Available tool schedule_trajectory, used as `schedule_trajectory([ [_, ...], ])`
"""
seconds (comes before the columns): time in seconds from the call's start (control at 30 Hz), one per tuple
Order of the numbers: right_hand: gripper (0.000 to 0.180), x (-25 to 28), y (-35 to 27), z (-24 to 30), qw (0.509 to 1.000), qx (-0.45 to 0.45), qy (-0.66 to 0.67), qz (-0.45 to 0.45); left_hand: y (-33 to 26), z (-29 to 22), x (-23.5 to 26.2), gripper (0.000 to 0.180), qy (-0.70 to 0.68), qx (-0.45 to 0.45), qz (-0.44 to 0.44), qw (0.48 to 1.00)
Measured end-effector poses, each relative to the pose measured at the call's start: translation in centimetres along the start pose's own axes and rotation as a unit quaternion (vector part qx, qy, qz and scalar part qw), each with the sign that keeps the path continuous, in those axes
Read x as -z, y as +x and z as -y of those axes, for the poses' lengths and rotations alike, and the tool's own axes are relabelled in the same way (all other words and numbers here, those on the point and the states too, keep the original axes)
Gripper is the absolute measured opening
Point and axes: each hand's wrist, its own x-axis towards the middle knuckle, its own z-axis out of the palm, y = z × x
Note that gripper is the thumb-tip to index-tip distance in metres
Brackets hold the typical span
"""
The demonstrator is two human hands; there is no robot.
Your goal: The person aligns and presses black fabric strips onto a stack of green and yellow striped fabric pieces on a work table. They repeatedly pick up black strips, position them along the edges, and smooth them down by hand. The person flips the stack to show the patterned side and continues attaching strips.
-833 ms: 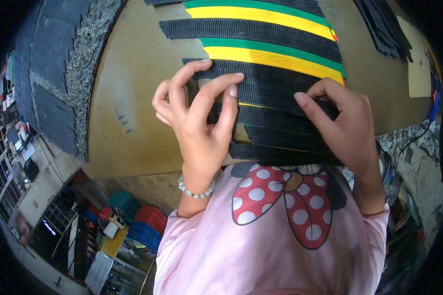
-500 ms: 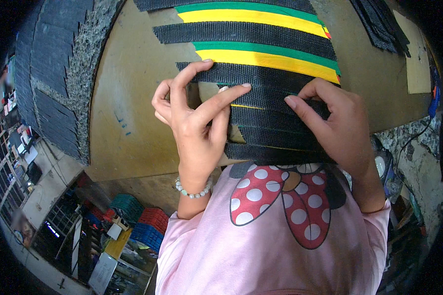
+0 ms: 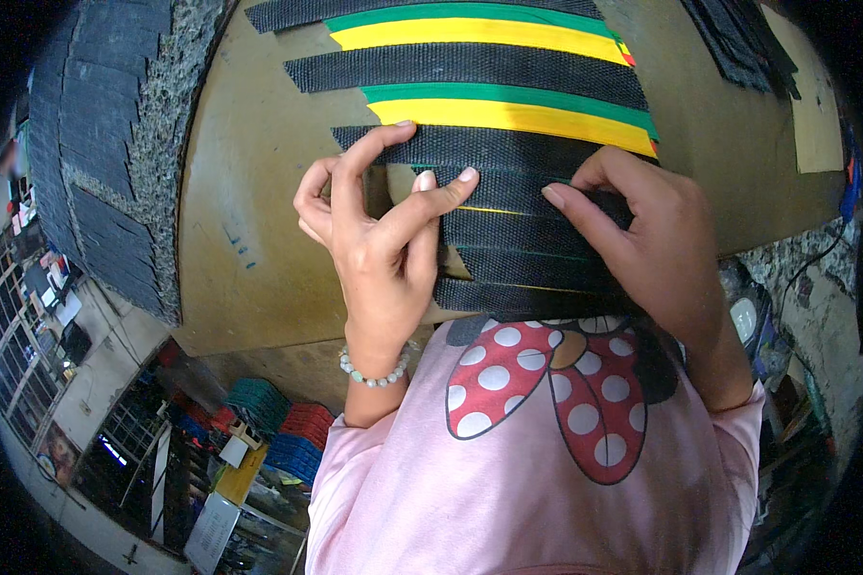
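Observation:
Rows of black webbing straps lie across the brown table, with yellow and green bands showing between the farther ones. At the left ends of the straps is my left hand, its fingers apart. Its index fingertip rests on one black strap, and its thumb lies over the nearer strap beside another fingertip. On the right part of that nearer strap, my right hand has thumb and bent index finger close together, pinching at the webbing. Its other fingers are hidden. More black straps lie close against my pink shirt.
A stack of cut black strips stands at the table's left side. Another bundle of black straps and a pale board lie at the far right. Below the table to the left are red and blue crates.
My left thumb has drawn back a little to the left along the strap. The right thumb and index have shifted slightly left. The whole view has moved slightly.

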Motion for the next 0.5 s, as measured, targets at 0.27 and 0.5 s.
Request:
schedule_trajectory([
  [0.27,0.024,-0.39,0.06,-0.20,1.000,0.005,-0.022,-0.015,-0.14,0.37,-0.09,0.025,0.002,-0.015,0.001,1.000],
  [0.5,0.024,-0.33,-0.11,-0.01,0.999,0.011,-0.037,-0.023,-0.16,0.17,0.09,0.024,-0.003,-0.004,0.013,1.000],
])
